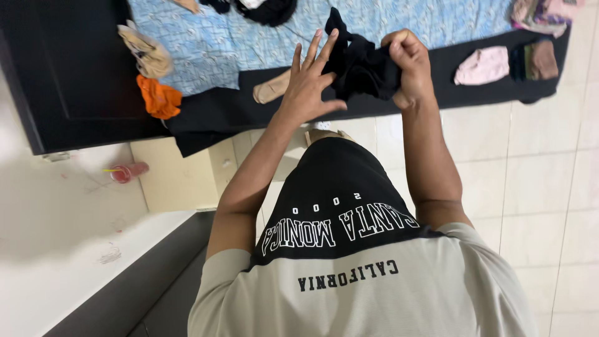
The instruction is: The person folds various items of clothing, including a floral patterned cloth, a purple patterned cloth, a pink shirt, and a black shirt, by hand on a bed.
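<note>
Bunched in the fisted right hand (409,62): small crumpled black cloth garment (359,62), above the near edge of the blue patterned bed sheet (206,43); spread flat against its left side, fingers splayed: left hand (310,84); no clear long axis.

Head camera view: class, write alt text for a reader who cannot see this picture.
Seen from above, a person's right hand grips a bunched black garment while the open left hand presses flat against it. Beyond lies a bed with a blue patterned sheet, with small folded clothes on it, among them an orange piece and a pink piece.
</note>
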